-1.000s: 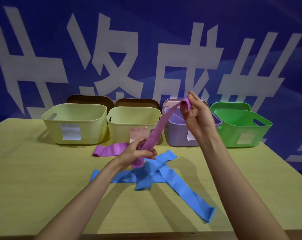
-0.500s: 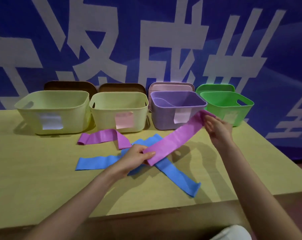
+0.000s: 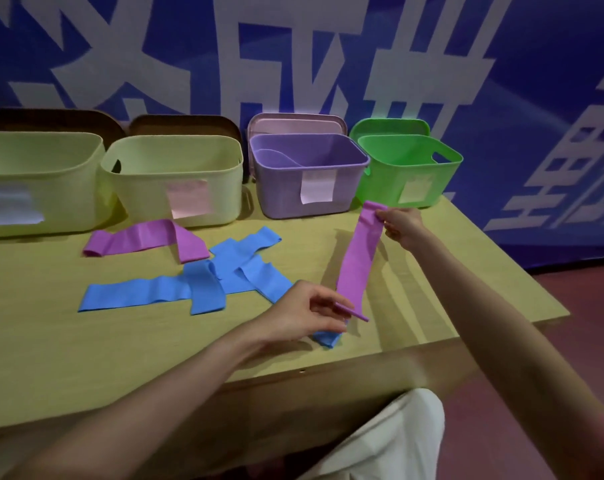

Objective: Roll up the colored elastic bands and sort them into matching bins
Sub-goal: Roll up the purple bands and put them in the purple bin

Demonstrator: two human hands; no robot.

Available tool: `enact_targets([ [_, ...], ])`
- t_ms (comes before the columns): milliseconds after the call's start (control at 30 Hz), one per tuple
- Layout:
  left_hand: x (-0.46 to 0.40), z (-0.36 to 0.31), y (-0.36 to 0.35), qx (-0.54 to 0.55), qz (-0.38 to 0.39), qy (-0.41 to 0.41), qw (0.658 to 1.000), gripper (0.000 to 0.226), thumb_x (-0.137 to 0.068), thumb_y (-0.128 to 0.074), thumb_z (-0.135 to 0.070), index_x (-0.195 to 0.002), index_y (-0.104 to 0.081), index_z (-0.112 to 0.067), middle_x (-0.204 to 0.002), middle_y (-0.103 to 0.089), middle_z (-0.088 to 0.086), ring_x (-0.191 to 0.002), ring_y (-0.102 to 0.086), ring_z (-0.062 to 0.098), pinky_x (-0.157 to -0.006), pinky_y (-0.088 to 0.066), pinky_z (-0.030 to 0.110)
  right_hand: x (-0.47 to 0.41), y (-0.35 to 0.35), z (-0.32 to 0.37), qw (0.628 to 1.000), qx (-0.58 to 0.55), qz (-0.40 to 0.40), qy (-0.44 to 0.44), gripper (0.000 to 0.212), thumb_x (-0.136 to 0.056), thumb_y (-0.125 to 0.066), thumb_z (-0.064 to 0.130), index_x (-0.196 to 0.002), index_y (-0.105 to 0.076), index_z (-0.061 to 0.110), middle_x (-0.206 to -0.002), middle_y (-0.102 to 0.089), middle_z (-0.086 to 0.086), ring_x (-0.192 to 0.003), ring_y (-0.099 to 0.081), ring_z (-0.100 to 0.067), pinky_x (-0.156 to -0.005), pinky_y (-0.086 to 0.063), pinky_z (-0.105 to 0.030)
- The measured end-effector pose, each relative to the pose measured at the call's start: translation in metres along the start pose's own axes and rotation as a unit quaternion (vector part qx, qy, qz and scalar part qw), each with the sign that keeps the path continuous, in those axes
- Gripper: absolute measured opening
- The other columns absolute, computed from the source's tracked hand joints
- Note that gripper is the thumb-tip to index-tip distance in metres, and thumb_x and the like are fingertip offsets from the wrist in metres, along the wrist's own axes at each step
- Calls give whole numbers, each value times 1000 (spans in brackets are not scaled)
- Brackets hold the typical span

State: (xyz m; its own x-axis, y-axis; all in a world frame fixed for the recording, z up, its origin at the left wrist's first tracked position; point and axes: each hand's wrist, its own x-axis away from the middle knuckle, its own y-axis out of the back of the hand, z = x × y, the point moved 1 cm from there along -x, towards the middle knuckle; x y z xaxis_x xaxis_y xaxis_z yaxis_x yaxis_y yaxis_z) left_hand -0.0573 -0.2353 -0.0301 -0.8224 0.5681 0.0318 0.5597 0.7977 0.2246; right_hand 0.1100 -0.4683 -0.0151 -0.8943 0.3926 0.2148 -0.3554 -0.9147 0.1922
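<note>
Head view is showing a person stretching a purple band (image 3: 357,261) flat between both hands above the right part of the table (image 3: 51,341). The right hand (image 3: 399,221) is pinching the far end of the strip near the purple bin (image 3: 307,174), fingers curled on it. The left hand (image 3: 304,315) is pinching the near end between thumb and fingertips, just above the tip of a blue band (image 3: 259,268) that is lying crossed over other blue bands (image 3: 155,292) on the tabletop. A second purple band (image 3: 144,237) is lying loose in front of the two pale yellow-green bins (image 3: 175,168), well apart from the hands. A green bin (image 3: 411,168) is standing at the right end of the row.

The strip is looking thin, light and floppy, hanging taut only because both ends are being held. It is probably stretchy and a little grippy, so it may spring open if let go. Rolling is likely easiest when starting from one short end, with the other end kept lightly tensioned and fingers pressing across the full width so the coil stays even.
</note>
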Motion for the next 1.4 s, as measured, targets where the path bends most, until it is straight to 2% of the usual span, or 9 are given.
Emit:
enact_targets([
  [100, -12, 6, -14, -73, -107, -25, 991, 14, -81, -73, -12, -94, -76, -13, -84, -70, -7, -77, -61, -1, -70, -48, 20, -13, -3, 4, 998, 54, -19, 37, 22, -82, -71, 2, -69, -56, 12, -63, -50, -3, -51, -42, -10, -36, -31, -17],
  [233, -22, 16, -21, -197, -222, -74, 952, 15, -78, -76, -24, -92, -77, -19, -95, -45, -11, -89, -47, 6, -72, -38, 9, -28, -8, 3, 993, 93, -31, 59, 8, -78, -73, 3, -79, -65, 4, -63, -53, -3, -52, -43, -11, -35, -32, -18],
  [467, -32, 22, -25, -252, -180, -137, 941, 13, -81, -73, -24, -92, -77, -18, -80, -57, -6, -81, -50, 11, -69, -41, 22, -47, -25, -11, 989, 127, -4, 71, 22, -78, -77, 6, -97, -70, -2, -67, -59, -3, -53, -48, -9, -38, -38, -13],
  [633, -39, 28, -24, -267, -162, -102, 945, 14, -83, -72, -24, -95, -76, -18, -79, -66, -2, -81, -53, 14, -70, -40, 27, -52, -29, -26, 984, 164, -4, 72, 34, -78, -79, 13, -107, -66, 0, -86, -68, -14, -66, -61, -17, -76, -57, -35],
  [800, -41, 27, -21, -296, -108, -104, 943, 18, -84, -70, -26, -98, -75, -16, -85, -68, 1, -87, -54, 19, -77, -43, 31, 4, 6, -29, 969, 185, 9, 164, 28, -86, -64, 4, -113, -61, -2, -68, -60, -2, -58, -60, -10, -54, -49, -24],
  [933, -40, 27, -20, -326, -82, -129, 933, 15, -85, -69, -25, -95, -76, -15, -85, -68, 0, -86, -54, 20, -80, -42, 34, 92, 40, -54, 939, 174, 44, 293, 16, -87, -59, -2, -98, -68, 6, -79, -68, -9, -70, -67, -12, -62, -52, -24],
  [1067, -40, 23, -21, -343, -106, -152, 921, 17, -82, -72, -25, -95, -75, -15, -83, -71, -1, -82, -59, 18, -81, -41, 32, 150, 47, -81, 907, 213, 76, 354, 18, -88, -60, -2, -94, -67, 14, -91, -66, 4, -86, -65, -10, -72, -50, -22],
  [1233, -36, 21, -24, -344, -139, -159, 915, 13, -84, -71, -23, -89, -68, -11, -74, -69, -1, -71, -61, 18, -72, -31, 23, 164, 41, -98, 878, 229, 96, 410, 14, -84, -70, 2, -96, -66, 7, -91, -65, -1, -85, -62, -12, -72, -51, -28],
  [1400, -34, 24, -27, -334, -155, -146, 918, 10, -84, -71, -23, -82, -69, -14, -68, -68, -3, -64, -61, 16, -73, -39, 28, 163, 38, -106, 859, 256, 78, 437, 6, -84, -72, 9, -89, -69, 8, -86, -62, 0, -79, -60, -16, -67, -50, -36],
])
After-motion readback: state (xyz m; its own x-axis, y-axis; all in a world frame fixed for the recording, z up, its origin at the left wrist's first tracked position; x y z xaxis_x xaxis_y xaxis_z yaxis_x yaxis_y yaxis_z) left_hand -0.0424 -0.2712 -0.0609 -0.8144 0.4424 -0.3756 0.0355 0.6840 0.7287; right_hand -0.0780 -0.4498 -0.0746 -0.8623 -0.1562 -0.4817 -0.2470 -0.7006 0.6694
